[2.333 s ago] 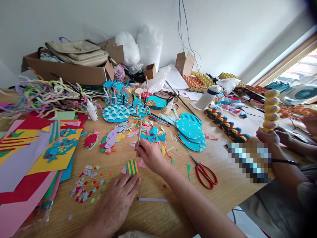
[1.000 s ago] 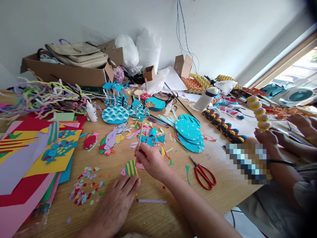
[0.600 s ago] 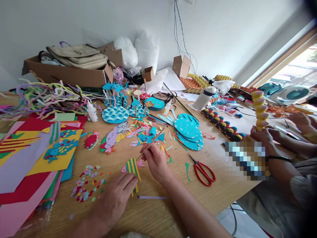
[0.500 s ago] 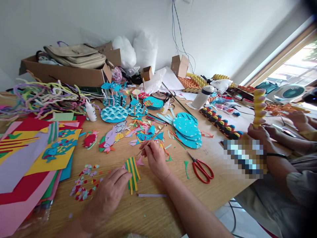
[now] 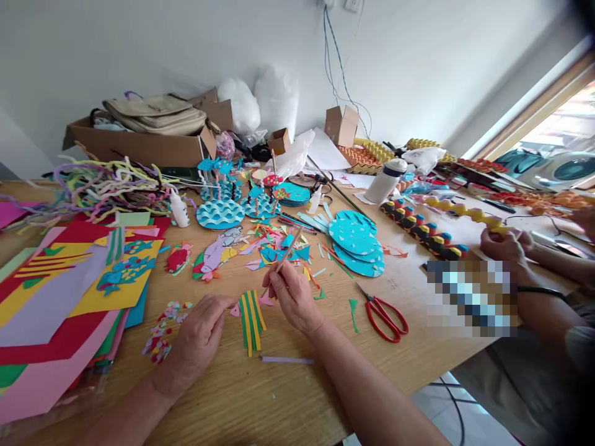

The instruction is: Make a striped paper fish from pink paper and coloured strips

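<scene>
My right hand point(image 5: 294, 298) is grasping the stick point(image 5: 289, 248); my left fingertips point(image 5: 229, 302) are steadying the striped fish point(image 5: 251, 319) gently.

Pixel blocks point(image 5: 471, 297) blur a thing by the near edge of the tabletop point(image 5: 297, 402), toward the right.
Strips point(image 5: 252, 322) hide the middle of the pink fish point(image 5: 235, 310); picture edges cut off the fan point(image 5: 564, 170) and paper stack point(image 5: 51, 313).

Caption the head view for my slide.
Right hand holds a thin stick; left hand touches a paper fish with green and yellow stripes.
</scene>
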Motion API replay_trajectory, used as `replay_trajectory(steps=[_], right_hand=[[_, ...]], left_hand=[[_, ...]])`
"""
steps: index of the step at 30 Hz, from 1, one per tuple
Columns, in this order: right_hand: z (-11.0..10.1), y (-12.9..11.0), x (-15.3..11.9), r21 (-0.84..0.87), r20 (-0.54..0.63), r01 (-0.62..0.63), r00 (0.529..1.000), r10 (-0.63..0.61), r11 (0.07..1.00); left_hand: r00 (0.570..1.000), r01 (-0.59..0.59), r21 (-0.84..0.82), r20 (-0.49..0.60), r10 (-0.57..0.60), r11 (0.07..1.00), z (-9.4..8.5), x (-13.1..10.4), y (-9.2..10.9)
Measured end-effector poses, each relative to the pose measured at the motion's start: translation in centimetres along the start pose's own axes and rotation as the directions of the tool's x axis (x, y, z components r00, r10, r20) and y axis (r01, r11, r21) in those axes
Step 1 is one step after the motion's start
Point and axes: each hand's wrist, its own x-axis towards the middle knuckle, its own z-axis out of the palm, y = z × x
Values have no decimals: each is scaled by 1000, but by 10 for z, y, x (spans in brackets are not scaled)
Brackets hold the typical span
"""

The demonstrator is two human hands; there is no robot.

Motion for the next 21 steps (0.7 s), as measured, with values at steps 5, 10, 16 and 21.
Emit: replay_trajectory(steps=[5,10,16,21], right_hand=[[0,-2,1,-2,29,9,1000,-8,1000],[2,-2,-1,16,66,12,998,-13,1000],[1,5,-2,33,35,23,999,-24,999],[2,4,-4,-15,83,53,995,-51,999]], left_hand=[[1000,-8,29,23,7,1000,4,-4,-3],[999,28,4,41,-29,1000,6,-4,-3],[994,53,-26,93,-51,998,2,4,1],[947,64,-76,318,-37,995,2,18,-3]])
